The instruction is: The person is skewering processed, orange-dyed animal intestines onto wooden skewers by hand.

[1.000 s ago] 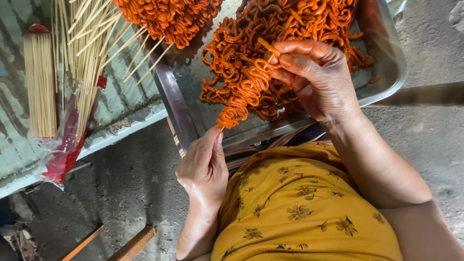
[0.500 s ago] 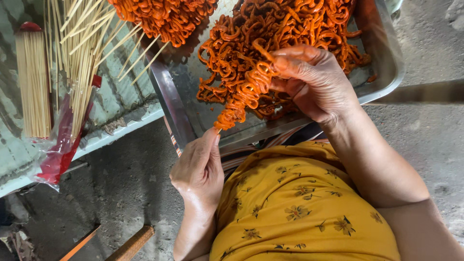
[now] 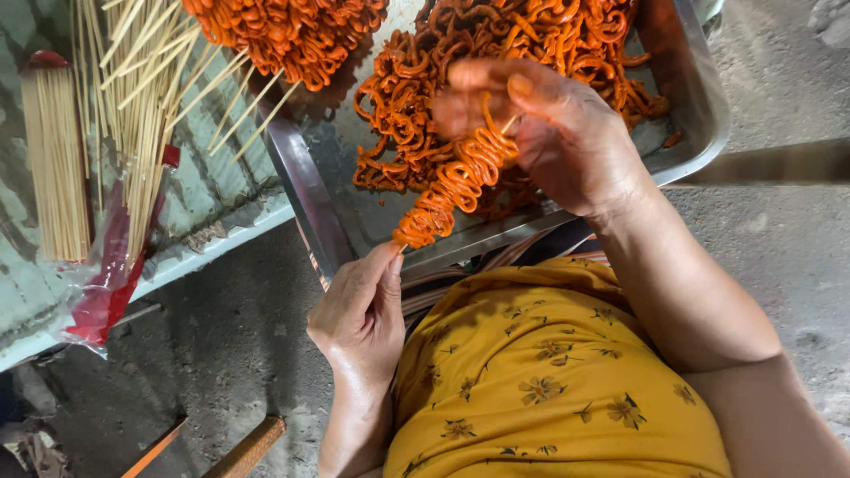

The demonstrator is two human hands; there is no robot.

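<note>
My left hand (image 3: 361, 305) pinches the lower end of a thin bamboo skewer, below a metal tray (image 3: 699, 115). Orange curled strips (image 3: 452, 186) are threaded along that skewer from just above my fingers up to my right hand (image 3: 553, 133). My right hand grips the skewer's upper end and the strips there, over a heap of loose orange strips (image 3: 540, 40) in the tray. The skewer's tip shows pale between my right fingers.
Finished skewers loaded with orange strips (image 3: 283, 35) lie at the top left, their sticks fanning outward. A bundle of bare bamboo skewers (image 3: 55, 168) sits in a clear bag with red ends on a green board. Wooden sticks (image 3: 248, 447) lie on the concrete ground.
My right hand has slid further along the skewer, bunching the orange strips down toward my left hand. My left hand has kept its pinch on the lower end.
</note>
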